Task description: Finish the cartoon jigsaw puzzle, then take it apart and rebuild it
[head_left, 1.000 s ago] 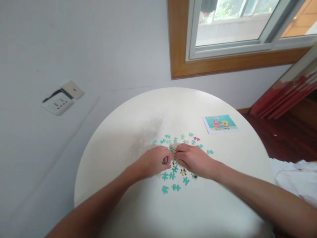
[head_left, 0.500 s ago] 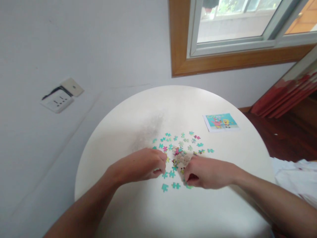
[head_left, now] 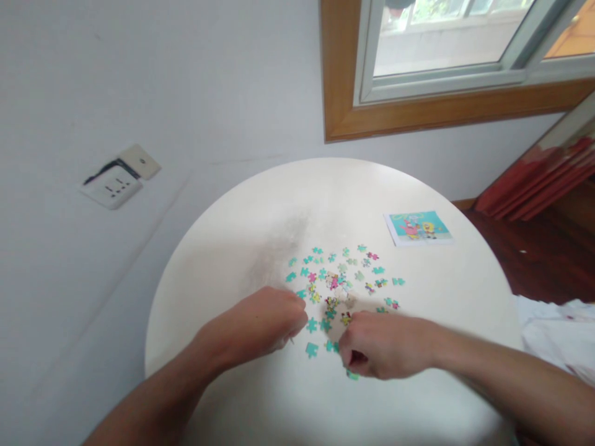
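Small jigsaw pieces point(head_left: 331, 303) lie in a loose cluster around the middle of the round white worktop point(head_left: 218, 266), reaching toward its near side. They are thin and flat, with rounded knobs and notches along their edges. Most are plain teal; several on the far side are paler, a washed-out green. A bright pink piece point(head_left: 372, 256) sits at the far right of the cluster, and another pink one lies toward its left. In the centre, pieces mixing yellow, dark, pink and cream crowd close together, too small to read in detail. A teal piece point(head_left: 312, 350) lies near, between the hands, and a teal double-knobbed one point(head_left: 398, 282) stands apart at the right.

The left hand point(head_left: 274, 319) is curled at the cluster's near left; a pale sliver shows below its fingers, but I cannot tell whether it grips anything. The right hand point(head_left: 383, 345) is bent inward at the near right, with a greenish piece point(head_left: 352, 375) at its fingertips; whether it is pinched or merely touched I cannot tell. Far right lies a picture card point(head_left: 418, 227) with pink and yellow cartoon figures on teal.
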`<action>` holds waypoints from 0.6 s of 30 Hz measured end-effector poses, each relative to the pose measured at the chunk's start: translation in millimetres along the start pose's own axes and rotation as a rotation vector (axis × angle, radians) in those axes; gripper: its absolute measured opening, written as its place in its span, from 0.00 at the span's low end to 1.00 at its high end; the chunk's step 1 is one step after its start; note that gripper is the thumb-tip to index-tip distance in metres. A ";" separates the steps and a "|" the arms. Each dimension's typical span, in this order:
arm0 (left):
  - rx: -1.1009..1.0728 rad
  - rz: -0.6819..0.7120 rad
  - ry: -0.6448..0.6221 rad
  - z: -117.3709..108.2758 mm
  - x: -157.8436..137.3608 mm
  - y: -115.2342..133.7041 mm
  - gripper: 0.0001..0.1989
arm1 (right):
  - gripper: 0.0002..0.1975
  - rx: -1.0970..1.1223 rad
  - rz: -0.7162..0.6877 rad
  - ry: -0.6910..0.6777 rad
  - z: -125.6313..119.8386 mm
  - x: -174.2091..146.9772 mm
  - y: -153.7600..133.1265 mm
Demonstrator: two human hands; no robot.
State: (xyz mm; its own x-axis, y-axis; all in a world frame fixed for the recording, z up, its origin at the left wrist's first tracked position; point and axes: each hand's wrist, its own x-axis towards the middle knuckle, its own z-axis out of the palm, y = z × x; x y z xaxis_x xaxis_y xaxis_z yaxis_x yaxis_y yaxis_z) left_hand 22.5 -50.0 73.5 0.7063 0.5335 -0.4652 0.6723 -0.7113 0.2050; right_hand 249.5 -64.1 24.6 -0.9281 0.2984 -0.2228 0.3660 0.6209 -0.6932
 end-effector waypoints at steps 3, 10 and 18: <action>-0.009 -0.014 -0.054 -0.2 1.9 2.4 0.12 | 0.08 0.018 0.006 0.025 1.8 0.9 1.6; -0.020 0.017 0.025 5.9 0.4 -3.9 0.11 | 0.07 0.078 0.090 0.153 -8.3 -1.8 8.2; 0.046 0.025 -0.019 10.3 4.8 0.1 0.11 | 0.08 -0.087 0.364 0.405 -22.8 -5.8 26.8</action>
State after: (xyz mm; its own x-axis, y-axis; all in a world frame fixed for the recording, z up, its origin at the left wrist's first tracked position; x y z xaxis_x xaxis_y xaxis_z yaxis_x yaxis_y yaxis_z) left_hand 23.8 -52.2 62.4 0.7178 0.5070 -0.4772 0.6436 -0.7446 0.1769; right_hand 266.3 -32.7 22.9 -0.6463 0.7493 -0.1444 0.6787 0.4780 -0.5575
